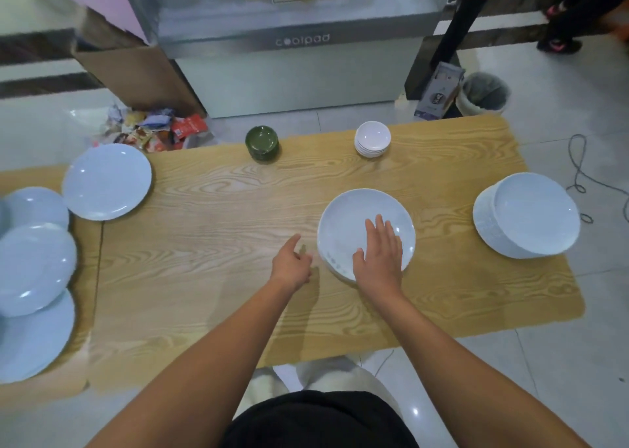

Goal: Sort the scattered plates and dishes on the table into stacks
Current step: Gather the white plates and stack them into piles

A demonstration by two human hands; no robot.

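Currently, the centre stack of white plates lies on the wooden table; its rim edges show at the near left side. Beyond it stand a green dish stack, offset left, and a small white bowl stack. A second plate stack sits well to its right. At least 4 loose pale plates lie well to its left, some overlapping. The right hand rests flat on its top plate, fingers straight, gripping nothing. The left hand is just left of it, fingers loosely curled, holding nothing.
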